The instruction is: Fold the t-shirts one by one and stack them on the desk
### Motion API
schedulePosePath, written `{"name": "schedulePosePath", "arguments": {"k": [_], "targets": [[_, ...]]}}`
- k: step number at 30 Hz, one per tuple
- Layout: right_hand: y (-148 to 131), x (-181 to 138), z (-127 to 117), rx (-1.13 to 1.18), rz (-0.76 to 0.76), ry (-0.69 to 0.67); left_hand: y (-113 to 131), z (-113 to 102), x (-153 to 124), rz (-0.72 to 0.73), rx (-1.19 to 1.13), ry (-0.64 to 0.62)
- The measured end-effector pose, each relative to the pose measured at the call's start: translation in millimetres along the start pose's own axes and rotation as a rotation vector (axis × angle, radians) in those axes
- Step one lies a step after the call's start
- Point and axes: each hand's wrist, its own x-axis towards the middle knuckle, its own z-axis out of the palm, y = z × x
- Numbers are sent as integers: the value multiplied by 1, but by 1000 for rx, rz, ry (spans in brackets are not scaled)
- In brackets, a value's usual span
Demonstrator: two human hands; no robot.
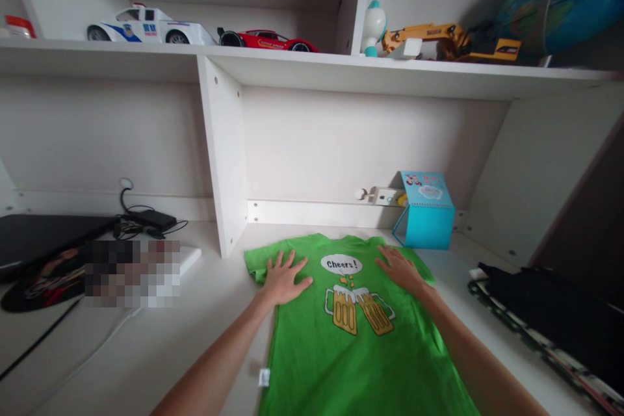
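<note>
A green T-shirt (316, 364) lies spread out, print side up, on the white desk (209, 338). Its print shows two beer mugs beneath a "Cheers!" bubble, and the neckline points toward the back wall. On the shirt's upper left, near the sleeve, my left hand (284, 279) rests flat with fingers spread. My right hand (400, 268) lies flat on the upper right near the other shoulder, fingers stretched out. Neither hand grips the cloth. A small white tag (264, 377) sticks out from the shirt's left side. The bottom hem is out of frame.
Folded dark clothes (546, 312) are stacked at the right. A blue desk calendar (429, 224) stands behind the shirt by a power socket (387, 196). Left are a black laptop-like slab (49, 234), an adapter (153, 218) and cables. Toy cars (266, 41) and a globe (575, 0) sit on the shelf above.
</note>
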Motion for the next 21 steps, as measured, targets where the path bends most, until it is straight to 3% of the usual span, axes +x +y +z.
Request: {"name": "schedulePosePath", "arguments": {"k": [4,9,13,17,21], "targets": [[20,16,23,-20,167,6,-3,1,3,-99,25,6],[19,24,18,-34,295,-54,-5,3,5,-160,52,9],[-24,42,10,-56,119,-81,-3,2,4,-146,57,12],[-77,63,28,-14,-140,-92,-1,1,2,-148,63,13],[-92,76,47,-1,-87,-109,-1,1,1,-150,58,29]]}}
